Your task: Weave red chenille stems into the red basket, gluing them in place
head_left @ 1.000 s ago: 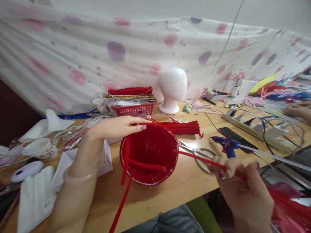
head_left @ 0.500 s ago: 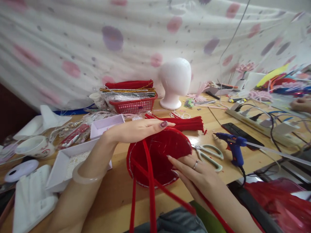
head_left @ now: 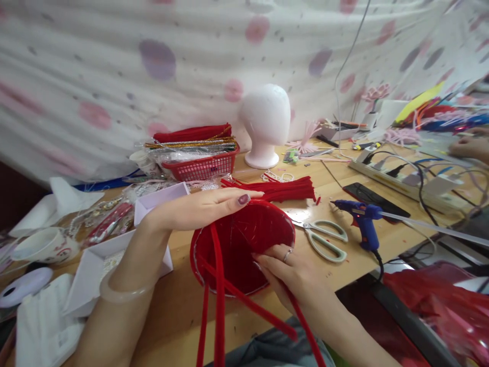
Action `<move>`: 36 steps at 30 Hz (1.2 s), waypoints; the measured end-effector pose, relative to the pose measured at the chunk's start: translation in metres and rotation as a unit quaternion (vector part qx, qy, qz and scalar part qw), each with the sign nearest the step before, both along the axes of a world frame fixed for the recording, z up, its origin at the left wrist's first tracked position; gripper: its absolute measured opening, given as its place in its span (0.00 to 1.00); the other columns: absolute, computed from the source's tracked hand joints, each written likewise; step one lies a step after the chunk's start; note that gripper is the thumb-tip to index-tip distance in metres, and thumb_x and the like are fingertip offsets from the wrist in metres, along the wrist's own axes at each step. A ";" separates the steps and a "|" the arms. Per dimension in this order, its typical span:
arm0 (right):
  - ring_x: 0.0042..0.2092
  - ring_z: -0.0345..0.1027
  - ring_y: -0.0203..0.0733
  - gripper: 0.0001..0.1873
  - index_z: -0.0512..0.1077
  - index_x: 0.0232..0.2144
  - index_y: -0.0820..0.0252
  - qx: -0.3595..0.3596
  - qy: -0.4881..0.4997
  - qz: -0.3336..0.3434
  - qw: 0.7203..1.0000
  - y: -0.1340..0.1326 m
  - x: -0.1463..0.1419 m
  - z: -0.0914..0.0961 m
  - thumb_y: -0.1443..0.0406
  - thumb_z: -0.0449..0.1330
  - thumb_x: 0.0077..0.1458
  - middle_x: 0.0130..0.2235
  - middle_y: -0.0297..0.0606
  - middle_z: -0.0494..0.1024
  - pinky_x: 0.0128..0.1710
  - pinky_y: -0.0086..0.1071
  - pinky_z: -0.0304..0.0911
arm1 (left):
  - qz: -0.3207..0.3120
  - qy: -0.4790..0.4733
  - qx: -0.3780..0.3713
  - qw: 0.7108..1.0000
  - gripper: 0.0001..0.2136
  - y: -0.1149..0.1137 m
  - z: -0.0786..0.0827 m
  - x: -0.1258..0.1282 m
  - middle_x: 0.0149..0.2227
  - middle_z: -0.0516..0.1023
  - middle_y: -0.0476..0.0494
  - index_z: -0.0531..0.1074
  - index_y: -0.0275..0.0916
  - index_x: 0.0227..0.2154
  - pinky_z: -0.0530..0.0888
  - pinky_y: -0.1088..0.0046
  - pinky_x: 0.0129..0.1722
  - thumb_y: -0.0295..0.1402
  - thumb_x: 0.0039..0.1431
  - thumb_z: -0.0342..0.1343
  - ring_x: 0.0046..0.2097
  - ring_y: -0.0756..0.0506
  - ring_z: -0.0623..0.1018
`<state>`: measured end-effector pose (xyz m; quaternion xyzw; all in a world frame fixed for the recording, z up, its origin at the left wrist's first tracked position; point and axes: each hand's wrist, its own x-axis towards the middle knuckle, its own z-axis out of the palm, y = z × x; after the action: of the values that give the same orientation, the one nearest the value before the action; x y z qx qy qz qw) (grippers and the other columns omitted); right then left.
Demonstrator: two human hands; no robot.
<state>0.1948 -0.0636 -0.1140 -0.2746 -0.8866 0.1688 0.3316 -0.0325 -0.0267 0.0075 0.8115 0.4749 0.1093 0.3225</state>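
Note:
A round red bowl-shaped piece (head_left: 250, 239) stands tilted on the wooden table (head_left: 179, 306), its hollow side facing me. My left hand (head_left: 202, 206) grips its upper rim, thumb on top. My right hand (head_left: 294, 272) presses fingers against its lower right edge, where red pipe cleaners (head_left: 219, 306) are attached and hang down toward my lap. The fingers of the right hand are together and pressed on the piece.
A bundle of red pipe cleaners (head_left: 284, 189), scissors (head_left: 324, 242) and a blue glue gun (head_left: 362, 221) lie to the right. A white foam head (head_left: 265, 122), a red basket (head_left: 202, 165), white boxes (head_left: 114, 255) and a cup (head_left: 42, 244) stand around. Another person's hand (head_left: 468, 148) is far right.
My right hand let go of a long red pipe cleaner's end and came in to press on the piece's lower edge. The piece has tilted up more under my left hand.

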 end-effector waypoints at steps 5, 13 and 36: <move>0.36 0.72 0.41 0.12 0.76 0.38 0.60 -0.007 0.043 -0.040 0.998 -0.002 -0.004 -0.008 0.72 0.52 0.64 0.36 0.43 0.79 0.36 0.35 0.69 | -0.004 -0.001 -0.009 1.000 0.26 -0.001 0.001 0.000 0.68 0.58 0.53 0.61 0.47 0.63 0.55 0.72 0.67 0.51 0.69 0.36 0.69 0.47 0.57; 0.35 0.71 0.41 0.12 0.77 0.38 0.59 -0.008 0.029 -0.052 0.998 -0.003 -0.012 -0.012 0.72 0.53 0.63 0.34 0.41 0.79 0.35 0.34 0.68 | 0.003 0.021 -0.012 1.000 0.26 -0.001 0.003 0.002 0.68 0.58 0.51 0.60 0.45 0.63 0.55 0.71 0.67 0.50 0.69 0.36 0.68 0.46 0.59; 0.36 0.72 0.41 0.12 0.77 0.35 0.60 -0.009 0.028 -0.034 0.999 -0.007 -0.011 -0.013 0.72 0.53 0.63 0.34 0.42 0.79 0.35 0.34 0.69 | -0.010 0.019 0.009 1.000 0.26 0.001 -0.001 -0.003 0.69 0.56 0.54 0.59 0.52 0.64 0.55 0.69 0.67 0.52 0.68 0.39 0.68 0.44 0.59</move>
<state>0.1841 -0.0703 -0.1267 -0.3024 -0.8657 0.1733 0.3593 -0.0352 -0.0258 0.0061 0.8209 0.4719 0.0956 0.3071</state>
